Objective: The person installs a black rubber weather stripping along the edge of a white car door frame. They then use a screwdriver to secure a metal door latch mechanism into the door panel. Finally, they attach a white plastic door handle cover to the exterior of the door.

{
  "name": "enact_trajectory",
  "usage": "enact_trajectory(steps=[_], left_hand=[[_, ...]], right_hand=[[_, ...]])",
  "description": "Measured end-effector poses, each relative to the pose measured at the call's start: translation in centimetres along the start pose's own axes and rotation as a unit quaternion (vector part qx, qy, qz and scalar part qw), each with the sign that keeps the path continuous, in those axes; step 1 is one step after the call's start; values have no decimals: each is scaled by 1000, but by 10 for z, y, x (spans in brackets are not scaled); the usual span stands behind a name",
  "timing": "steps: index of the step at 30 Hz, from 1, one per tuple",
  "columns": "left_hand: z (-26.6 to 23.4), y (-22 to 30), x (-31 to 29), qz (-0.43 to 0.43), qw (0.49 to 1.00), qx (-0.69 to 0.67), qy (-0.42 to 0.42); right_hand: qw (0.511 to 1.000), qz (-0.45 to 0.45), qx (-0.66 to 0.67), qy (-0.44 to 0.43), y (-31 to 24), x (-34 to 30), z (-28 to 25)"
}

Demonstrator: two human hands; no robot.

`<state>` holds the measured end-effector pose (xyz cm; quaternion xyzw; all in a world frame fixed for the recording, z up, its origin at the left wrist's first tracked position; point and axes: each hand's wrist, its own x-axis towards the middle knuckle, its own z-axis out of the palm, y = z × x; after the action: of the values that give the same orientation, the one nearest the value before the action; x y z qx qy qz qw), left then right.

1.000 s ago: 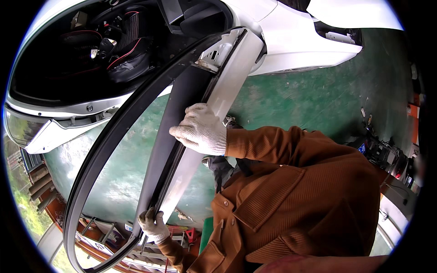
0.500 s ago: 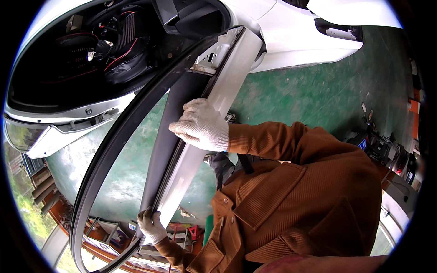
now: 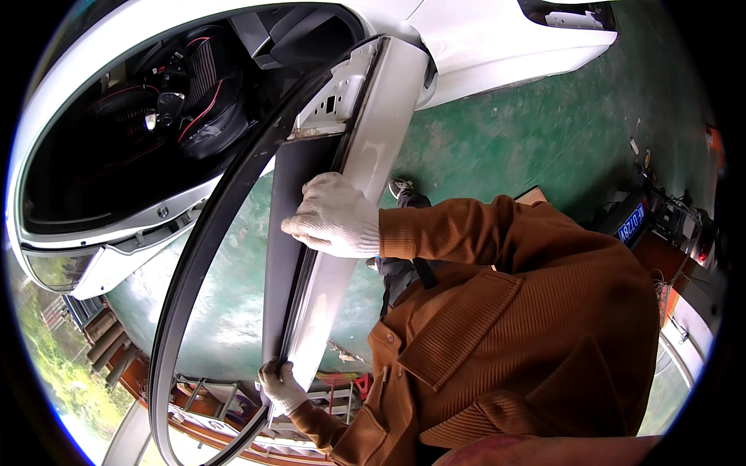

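A white car door (image 3: 386, 116) with a black window frame (image 3: 180, 307) stands at a slant in front of me; no glass shows in its window opening. My right hand (image 3: 332, 216), in a white knit glove, is closed over the sill at the bottom of the window, about midway along the door. Further along the same sill, toward the lower end in view, my gloved left hand (image 3: 283, 387) has its fingers hooked over the edge. The parts of both hands behind the sill are hidden. Near the upper end, a bare metal corner plate (image 3: 330, 101) with holes shows.
Beyond the door is the white car body (image 3: 489, 54), with dark red-trimmed seats (image 3: 210, 93) inside. Another white panel (image 3: 93, 272) juts out at left. The green floor (image 3: 513, 136) is scuffed. Dark equipment with a blue plate (image 3: 631, 223) stands at right, shelving (image 3: 210, 404) below.
My view has shifted, so the car sits further left and a shoe now shows beyond the door. The door looks slightly more upright in view. Both hands keep their hold.
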<state>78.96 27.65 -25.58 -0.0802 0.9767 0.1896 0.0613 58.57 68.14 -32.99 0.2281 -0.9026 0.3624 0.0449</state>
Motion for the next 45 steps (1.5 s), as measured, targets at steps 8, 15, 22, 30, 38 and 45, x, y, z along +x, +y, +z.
enact_trajectory(steps=[8, 15, 22, 30, 38, 45], left_hand=[[19, 2, -9, 42, 996, 44, 68], [34, -3, -19, 6, 995, 6, 102], [28, 0, -20, -17, 996, 26, 85], [28, 9, -17, -16, 995, 46, 87], [40, 23, -16, -41, 985, 19, 169], [38, -8, -27, -61, 955, 55, 286]], right_hand=[[1000, -16, 7, 10, 7, -4, 3], [990, -70, 92, 75, 22, -13, -1], [981, -78, 100, 144, 41, -14, 5], [987, -69, 81, 122, 42, -7, 1], [980, -83, 123, 129, 33, 1, 0], [971, -22, 167, 171, 26, -19, 28]])
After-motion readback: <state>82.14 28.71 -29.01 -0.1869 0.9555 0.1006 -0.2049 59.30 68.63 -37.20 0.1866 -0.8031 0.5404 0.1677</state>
